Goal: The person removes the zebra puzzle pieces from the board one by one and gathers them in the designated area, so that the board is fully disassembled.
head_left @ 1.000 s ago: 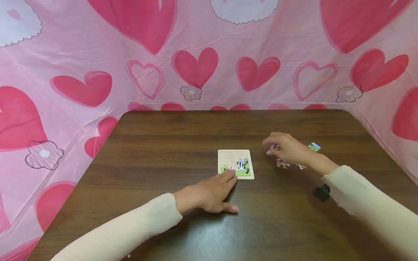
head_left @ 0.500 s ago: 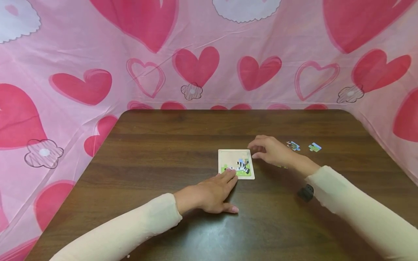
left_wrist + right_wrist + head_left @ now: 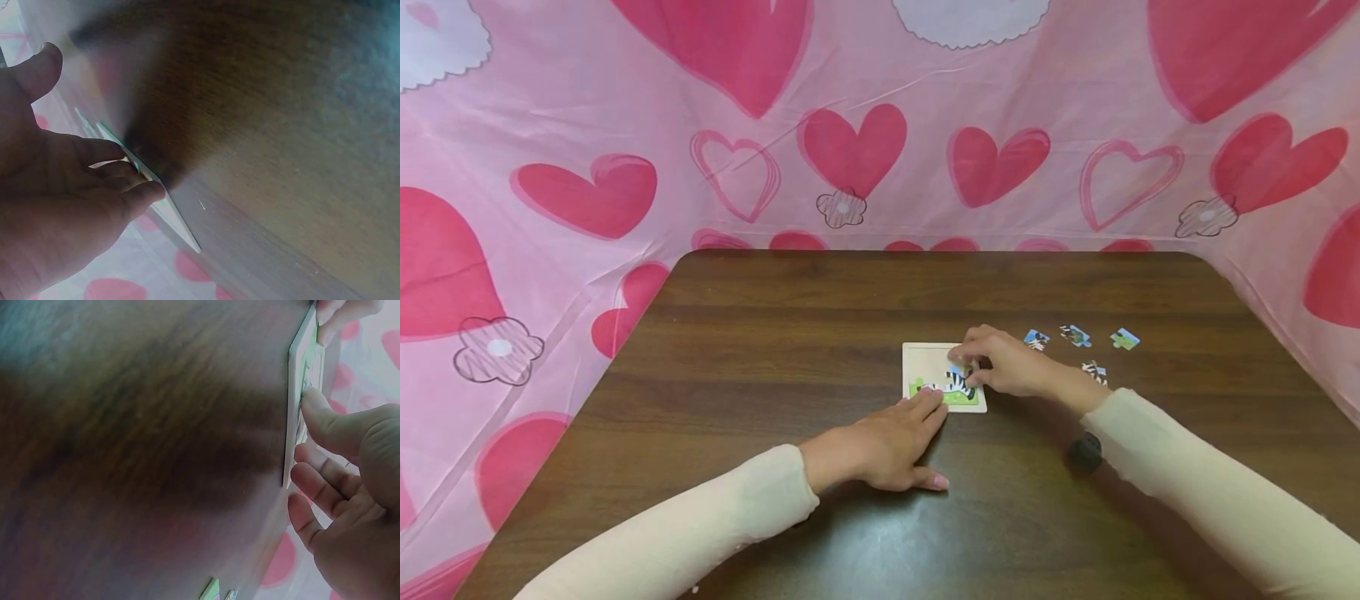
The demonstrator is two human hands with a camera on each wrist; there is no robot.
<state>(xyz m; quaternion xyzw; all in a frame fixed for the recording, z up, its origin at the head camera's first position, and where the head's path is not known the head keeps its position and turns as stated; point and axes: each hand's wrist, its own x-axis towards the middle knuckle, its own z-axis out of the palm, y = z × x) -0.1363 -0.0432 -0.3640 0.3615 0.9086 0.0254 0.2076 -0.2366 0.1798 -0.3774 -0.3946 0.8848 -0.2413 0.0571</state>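
A small square puzzle tray with a pale rim lies at mid-table. Zebra and grass puzzle pieces fill its near part. My left hand lies palm down, straight fingertips resting on the tray's near edge, thumb spread. Bent thumb and fingers of my right hand close about a blue puzzle piece inside the tray's right side. In the right wrist view, the thumb touches the pieces while the other fingers curl loosely; the index fingertip is hidden there.
Loose puzzle pieces lie right of the tray: a blue striped one, a blue one, a green and blue one and a black-and-white one. The brown table ends at a pink heart-patterned cloth.
My right hand has moved left from above the loose pieces to the tray's right side, uncovering several of them. My left hand has stayed on the tray's near edge.
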